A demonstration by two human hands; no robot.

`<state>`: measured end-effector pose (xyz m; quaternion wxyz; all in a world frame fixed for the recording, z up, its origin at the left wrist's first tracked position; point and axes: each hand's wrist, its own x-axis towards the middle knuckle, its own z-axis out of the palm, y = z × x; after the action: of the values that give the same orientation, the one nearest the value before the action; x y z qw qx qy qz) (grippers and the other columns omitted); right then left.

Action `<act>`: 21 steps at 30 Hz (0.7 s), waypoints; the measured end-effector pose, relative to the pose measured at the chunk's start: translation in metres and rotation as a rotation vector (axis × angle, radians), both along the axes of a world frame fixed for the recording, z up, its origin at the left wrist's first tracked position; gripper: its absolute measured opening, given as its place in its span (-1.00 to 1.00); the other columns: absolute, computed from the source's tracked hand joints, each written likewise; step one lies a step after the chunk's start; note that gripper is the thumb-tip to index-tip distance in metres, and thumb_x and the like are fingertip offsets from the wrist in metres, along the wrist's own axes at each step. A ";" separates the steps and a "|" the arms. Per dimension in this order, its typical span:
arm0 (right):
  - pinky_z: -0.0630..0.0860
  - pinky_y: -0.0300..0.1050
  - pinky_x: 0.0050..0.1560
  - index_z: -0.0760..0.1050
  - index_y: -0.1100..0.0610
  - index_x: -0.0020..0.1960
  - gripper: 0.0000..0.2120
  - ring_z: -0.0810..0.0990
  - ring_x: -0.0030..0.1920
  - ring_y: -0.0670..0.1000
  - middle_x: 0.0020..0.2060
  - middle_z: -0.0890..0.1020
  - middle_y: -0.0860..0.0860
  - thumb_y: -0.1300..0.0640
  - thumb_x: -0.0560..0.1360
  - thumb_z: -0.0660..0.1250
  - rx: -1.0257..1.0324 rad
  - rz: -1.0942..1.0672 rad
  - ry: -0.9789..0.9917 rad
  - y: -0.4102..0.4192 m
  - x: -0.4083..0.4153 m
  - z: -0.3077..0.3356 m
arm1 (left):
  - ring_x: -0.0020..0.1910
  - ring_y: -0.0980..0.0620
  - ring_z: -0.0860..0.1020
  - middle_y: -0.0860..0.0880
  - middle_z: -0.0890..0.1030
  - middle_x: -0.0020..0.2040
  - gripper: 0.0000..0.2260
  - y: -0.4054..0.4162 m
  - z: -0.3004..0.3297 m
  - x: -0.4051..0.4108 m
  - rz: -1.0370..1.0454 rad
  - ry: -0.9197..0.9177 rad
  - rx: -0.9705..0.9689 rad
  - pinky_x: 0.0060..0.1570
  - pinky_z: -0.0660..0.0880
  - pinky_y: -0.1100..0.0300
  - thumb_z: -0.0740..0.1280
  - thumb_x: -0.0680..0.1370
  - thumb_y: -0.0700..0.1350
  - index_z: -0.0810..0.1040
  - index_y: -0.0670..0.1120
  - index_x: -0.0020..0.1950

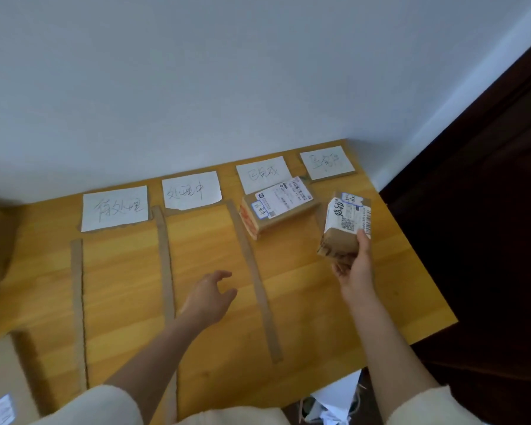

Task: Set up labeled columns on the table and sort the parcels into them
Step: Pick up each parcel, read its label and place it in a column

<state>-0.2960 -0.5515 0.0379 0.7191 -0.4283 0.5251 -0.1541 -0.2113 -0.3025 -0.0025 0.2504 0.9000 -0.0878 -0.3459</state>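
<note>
— Nearest, what do the hands do?
— The left hand [209, 294] hovers above the wooden table [319, 317], fingers loosely spread, holding nothing. The right hand [354, 271], at three o'clock, grips a brown parcel [344, 228] from below, thumb on its white label (marked in black pen).
— And farther on?
— Three cardboard strips [255, 277] mark columns. A second parcel [276, 210] lies at one o'clock in the third column, touching its paper label [262, 174]. Four labels line the far edge by the wall [227, 87].
</note>
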 end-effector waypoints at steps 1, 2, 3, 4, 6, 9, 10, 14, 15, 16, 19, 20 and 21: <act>0.45 -0.11 -0.11 0.49 -0.07 0.17 -0.66 0.53 0.00 0.01 0.06 0.58 0.04 -0.24 0.52 0.22 -0.008 -0.017 0.008 -0.012 0.006 -0.002 | 0.30 -0.07 0.46 -0.02 0.41 0.41 -0.60 -0.006 -0.001 0.003 -0.012 -0.014 0.011 0.10 0.46 0.12 0.27 0.57 0.07 0.38 0.08 0.41; 0.46 -0.11 -0.09 0.49 -0.07 0.13 -0.70 0.54 0.02 0.01 0.07 0.58 0.03 -0.22 0.53 0.23 -0.010 -0.031 0.017 -0.025 0.014 -0.005 | 0.32 -0.07 0.44 -0.02 0.41 0.41 -0.61 -0.013 -0.003 0.005 -0.027 -0.031 0.016 0.15 0.45 0.10 0.28 0.57 0.05 0.39 0.08 0.40; 0.47 -0.12 -0.08 0.48 -0.07 0.11 -0.73 0.54 0.03 0.01 0.07 0.58 0.03 -0.21 0.53 0.24 -0.009 -0.042 0.024 -0.036 0.021 -0.008 | 0.35 -0.07 0.41 -0.03 0.41 0.40 -0.61 -0.019 -0.005 0.006 -0.052 -0.050 0.021 0.21 0.42 0.07 0.29 0.57 0.04 0.40 0.08 0.40; 0.49 -0.12 -0.07 0.48 -0.06 0.12 -0.73 0.55 0.04 0.01 0.07 0.58 0.03 -0.19 0.53 0.25 -0.007 -0.049 0.032 -0.047 0.029 -0.012 | 0.37 -0.07 0.38 -0.03 0.41 0.41 -0.61 -0.026 -0.006 0.007 -0.084 -0.065 0.028 0.25 0.39 0.05 0.29 0.57 0.03 0.40 0.08 0.40; 0.52 -0.11 0.00 0.48 -0.02 0.18 -0.67 0.56 0.09 0.02 0.09 0.58 0.03 -0.18 0.52 0.26 0.004 -0.046 0.056 -0.066 0.042 -0.022 | 0.41 -0.07 0.32 -0.03 0.38 0.43 -0.60 -0.039 -0.010 0.008 -0.148 -0.084 0.041 0.32 0.34 0.04 0.28 0.56 0.02 0.39 0.09 0.41; 0.50 -0.07 0.13 0.46 0.00 0.23 -0.62 0.55 0.12 0.02 0.10 0.57 0.03 -0.19 0.53 0.24 0.036 -0.048 0.070 -0.089 0.061 -0.035 | 0.46 -0.10 0.24 -0.05 0.26 0.50 -0.53 -0.060 -0.015 0.008 -0.166 -0.102 0.082 0.38 0.27 0.02 0.28 0.56 0.05 0.31 0.10 0.46; 0.46 -0.06 0.16 0.45 0.00 0.23 -0.61 0.54 0.11 0.01 0.10 0.57 0.03 -0.20 0.53 0.22 0.045 -0.052 0.073 -0.096 0.067 -0.038 | 0.48 -0.12 0.21 -0.07 0.21 0.52 -0.50 -0.065 -0.017 0.008 -0.134 -0.096 0.101 0.39 0.25 0.00 0.28 0.55 0.05 0.26 0.08 0.48; 0.35 -0.01 0.18 0.41 0.04 0.33 -0.48 0.47 0.20 0.06 0.13 0.54 0.04 -0.27 0.52 0.19 0.071 -0.053 0.095 -0.117 0.090 -0.050 | 0.50 -0.18 0.14 -0.13 0.11 0.55 -0.39 -0.067 -0.026 0.014 0.015 -0.067 0.215 0.42 0.21 -0.04 0.26 0.55 0.03 0.12 -0.01 0.55; 0.37 -0.02 0.19 0.39 0.05 0.36 -0.45 0.46 0.21 0.07 0.14 0.53 0.04 -0.27 0.52 0.21 0.084 -0.057 0.098 -0.120 0.094 -0.052 | 0.50 -0.18 0.14 -0.13 0.10 0.55 -0.40 -0.065 -0.028 0.016 0.024 -0.064 0.242 0.42 0.21 -0.04 0.26 0.55 0.02 0.12 0.00 0.55; 0.40 -0.03 0.21 0.37 0.06 0.39 -0.42 0.45 0.23 0.08 0.15 0.51 0.05 -0.27 0.51 0.22 0.099 -0.063 0.100 -0.123 0.099 -0.054 | 0.49 -0.19 0.15 -0.13 0.11 0.54 -0.41 -0.064 -0.030 0.019 0.029 -0.063 0.259 0.41 0.22 -0.05 0.26 0.54 0.01 0.14 0.01 0.54; 0.45 -0.02 0.27 0.32 0.06 0.44 -0.38 0.43 0.28 0.12 0.18 0.47 0.08 -0.25 0.51 0.27 0.130 -0.066 0.101 -0.129 0.114 -0.057 | 0.47 -0.19 0.16 -0.12 0.12 0.53 -0.43 -0.063 -0.033 0.023 0.031 -0.059 0.290 0.40 0.23 -0.05 0.27 0.53 0.02 0.19 0.03 0.52; 0.46 -0.01 0.27 0.31 0.06 0.44 -0.38 0.43 0.28 0.13 0.21 0.47 0.09 -0.25 0.51 0.27 0.129 -0.054 0.102 -0.130 0.118 -0.058 | 0.47 -0.19 0.15 -0.12 0.12 0.53 -0.43 -0.064 -0.033 0.024 0.028 -0.054 0.300 0.40 0.23 -0.05 0.27 0.53 0.03 0.20 0.03 0.52; 0.46 0.00 0.28 0.30 0.07 0.44 -0.38 0.43 0.28 0.14 0.24 0.47 0.10 -0.25 0.51 0.27 0.127 -0.042 0.110 -0.132 0.122 -0.058 | 0.47 -0.19 0.15 -0.13 0.12 0.52 -0.43 -0.064 -0.034 0.025 0.027 -0.049 0.309 0.40 0.23 -0.05 0.28 0.53 0.04 0.20 0.03 0.52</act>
<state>-0.1738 -0.6834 -0.0199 0.7116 -0.3786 0.5812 -0.1118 -0.1865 -0.3668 -0.0366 0.1113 0.9371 -0.0275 -0.3297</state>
